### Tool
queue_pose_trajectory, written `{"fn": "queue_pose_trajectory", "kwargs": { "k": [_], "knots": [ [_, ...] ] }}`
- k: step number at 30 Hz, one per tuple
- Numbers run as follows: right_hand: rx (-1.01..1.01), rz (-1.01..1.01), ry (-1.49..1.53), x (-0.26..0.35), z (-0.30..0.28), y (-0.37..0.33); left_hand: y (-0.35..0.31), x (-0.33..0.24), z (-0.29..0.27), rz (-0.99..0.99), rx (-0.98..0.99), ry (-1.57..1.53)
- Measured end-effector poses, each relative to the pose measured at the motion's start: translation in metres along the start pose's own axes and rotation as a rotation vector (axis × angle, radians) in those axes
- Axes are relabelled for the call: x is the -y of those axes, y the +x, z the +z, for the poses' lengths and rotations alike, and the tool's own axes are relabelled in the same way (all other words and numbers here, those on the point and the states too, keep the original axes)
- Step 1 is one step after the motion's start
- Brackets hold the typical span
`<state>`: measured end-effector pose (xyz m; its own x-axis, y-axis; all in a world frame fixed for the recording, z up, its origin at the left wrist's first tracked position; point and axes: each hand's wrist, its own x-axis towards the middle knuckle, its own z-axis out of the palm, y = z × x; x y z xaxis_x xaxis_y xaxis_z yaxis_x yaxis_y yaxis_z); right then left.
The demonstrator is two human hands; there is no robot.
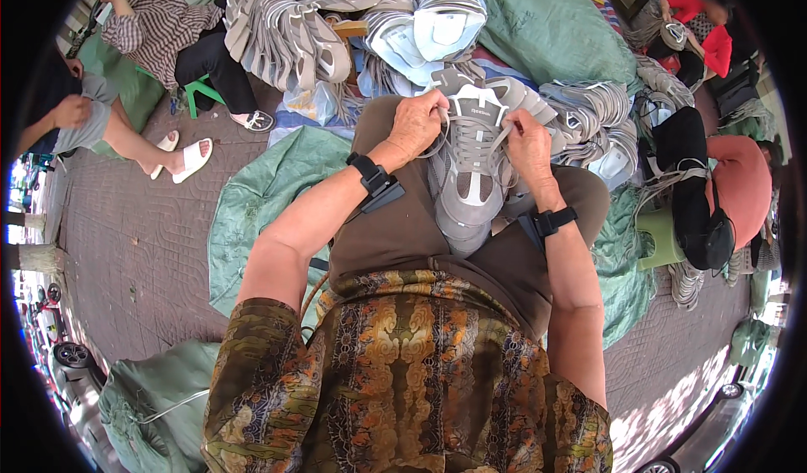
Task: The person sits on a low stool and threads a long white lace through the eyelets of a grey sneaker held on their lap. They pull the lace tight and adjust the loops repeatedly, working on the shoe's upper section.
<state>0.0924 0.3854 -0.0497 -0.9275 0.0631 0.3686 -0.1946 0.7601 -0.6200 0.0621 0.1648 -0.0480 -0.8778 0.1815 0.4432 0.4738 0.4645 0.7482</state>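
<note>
A grey sneaker [473, 162] rests between my thighs, its rounded toe toward me and its tongue at the far end. Laces run across its front through the eyelets. My left hand [418, 123] is closed in a pinch on a shoelace at the left side of the shoe's top. On the opposite side, my right hand [530, 147] pinches the other lace end, fingers pressed together. More grey shoe uppers lie just beyond the sneaker, partly hidden by it.
Stacked grey shoe uppers [290, 40] and pale-lined ones [437, 23] stand ahead. A large green sack [546, 28] lies behind them, another green sheet [261, 212] at my left. People sit at both sides, one on a green stool [202, 93]; paving [139, 246] spreads leftward.
</note>
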Motion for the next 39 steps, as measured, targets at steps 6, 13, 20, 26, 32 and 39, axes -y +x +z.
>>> {"fn": "queue_pose_trajectory", "kwargs": {
  "k": [6, 13, 20, 26, 32, 39],
  "knots": [
    [0.041, 0.075, 0.179, -0.009, 0.002, -0.002, 0.0, 0.001, -0.001, -0.13, 0.074, -0.1],
    [0.036, 0.07, 0.211, -0.013, 0.004, -0.001, -0.001, -0.002, 0.0, -0.015, 0.033, -0.111],
    [0.034, 0.087, 0.213, -0.013, 0.003, -0.001, 0.0, -0.001, 0.004, 0.056, 0.056, -0.048],
    [0.035, 0.046, 0.156, -0.017, 0.008, 0.0, 0.004, 0.001, 0.008, 0.204, 0.061, 0.144],
    [0.144, -0.104, 0.037, -0.038, -0.002, 0.009, 0.029, -0.015, 0.003, 0.124, 0.407, 0.163],
    [0.311, -0.192, 0.157, -0.005, -0.053, 0.032, 0.037, 0.011, -0.002, 0.631, 0.287, 0.309]
  ]
}}
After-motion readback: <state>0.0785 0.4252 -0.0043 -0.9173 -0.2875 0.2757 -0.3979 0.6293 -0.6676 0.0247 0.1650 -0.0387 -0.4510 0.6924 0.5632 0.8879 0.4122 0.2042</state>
